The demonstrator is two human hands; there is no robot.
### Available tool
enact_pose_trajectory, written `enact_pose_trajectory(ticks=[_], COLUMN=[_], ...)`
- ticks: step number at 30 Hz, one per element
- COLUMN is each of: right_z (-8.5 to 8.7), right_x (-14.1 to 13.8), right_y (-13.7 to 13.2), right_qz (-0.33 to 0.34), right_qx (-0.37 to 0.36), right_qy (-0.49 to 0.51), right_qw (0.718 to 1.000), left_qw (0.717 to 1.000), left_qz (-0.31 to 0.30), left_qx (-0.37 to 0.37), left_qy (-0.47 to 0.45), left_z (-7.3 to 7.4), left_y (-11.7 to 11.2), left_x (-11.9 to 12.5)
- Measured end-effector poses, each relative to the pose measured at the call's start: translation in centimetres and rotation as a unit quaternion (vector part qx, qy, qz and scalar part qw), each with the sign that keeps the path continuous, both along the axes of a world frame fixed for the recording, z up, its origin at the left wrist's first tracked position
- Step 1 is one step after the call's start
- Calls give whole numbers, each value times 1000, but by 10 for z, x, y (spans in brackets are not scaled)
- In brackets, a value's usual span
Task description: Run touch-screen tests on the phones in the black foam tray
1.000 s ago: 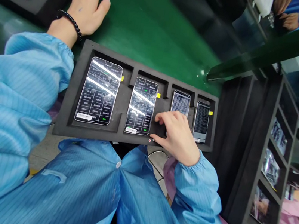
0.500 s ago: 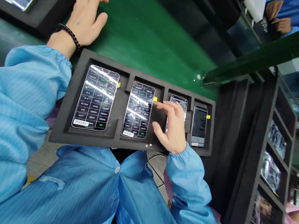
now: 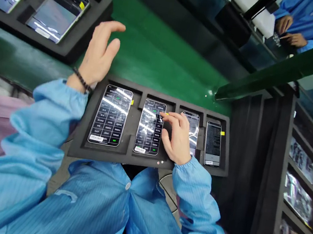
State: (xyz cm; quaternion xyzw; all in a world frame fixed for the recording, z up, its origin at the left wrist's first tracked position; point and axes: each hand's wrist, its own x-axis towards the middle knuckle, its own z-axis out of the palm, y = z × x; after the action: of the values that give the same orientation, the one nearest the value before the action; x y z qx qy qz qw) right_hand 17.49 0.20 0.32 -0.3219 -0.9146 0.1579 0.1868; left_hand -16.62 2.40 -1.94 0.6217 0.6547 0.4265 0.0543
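Observation:
A black foam tray (image 3: pixel 126 155) lies in front of me with several lit phones in its slots. My right hand (image 3: pixel 177 139) rests on the tray between the second phone (image 3: pixel 150 127) and the third phone (image 3: pixel 192 128), fingers stretched, fingertips at the upper right edge of the second phone by a yellow tab. It holds nothing. My left hand (image 3: pixel 100 54) hovers open above the green belt, just beyond the tray's far left corner, a bead bracelet on the wrist. The leftmost phone (image 3: pixel 111 115) and the rightmost phone (image 3: pixel 213 143) lie untouched.
A second foam tray (image 3: pixel 75 47) with phones lies on the green belt (image 3: pixel 160 58) at upper left. A black foam rack (image 3: pixel 298 175) with more devices stands on the right. Another person's hands (image 3: pixel 288 33) in blue sleeves show at top right.
My right hand slid from the tray's near edge up and left to the second phone's top right corner. My left hand lifted and moved nearer the tray. The view shifted, revealing the far tray.

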Motion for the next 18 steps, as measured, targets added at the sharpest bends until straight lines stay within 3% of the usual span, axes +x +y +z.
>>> enact_pose_trajectory(ticks=[2,5,7,12,18], right_z=[-2,-3,-3,-3,-6], right_x=[0,2,5,7,4], right_y=[-1,-2,-2,-3,-2], right_qz=[-5,-21,-32,-42,-28], right_qx=[2,2,2,9,-14], right_qy=[-3,3,11,21,-21], right_qw=[1000,1000,999,999,999], left_qw=[998,997,996,983,988], left_qz=[-46,-59,-48,-70,-33], left_qx=[38,-21,-57,-131,-108], left_qy=[18,45,54,107,105], left_z=[9,12,6,-8,-5], left_y=[-38,-87,-105,-111,-119], left_x=[21,45,51,48,49])
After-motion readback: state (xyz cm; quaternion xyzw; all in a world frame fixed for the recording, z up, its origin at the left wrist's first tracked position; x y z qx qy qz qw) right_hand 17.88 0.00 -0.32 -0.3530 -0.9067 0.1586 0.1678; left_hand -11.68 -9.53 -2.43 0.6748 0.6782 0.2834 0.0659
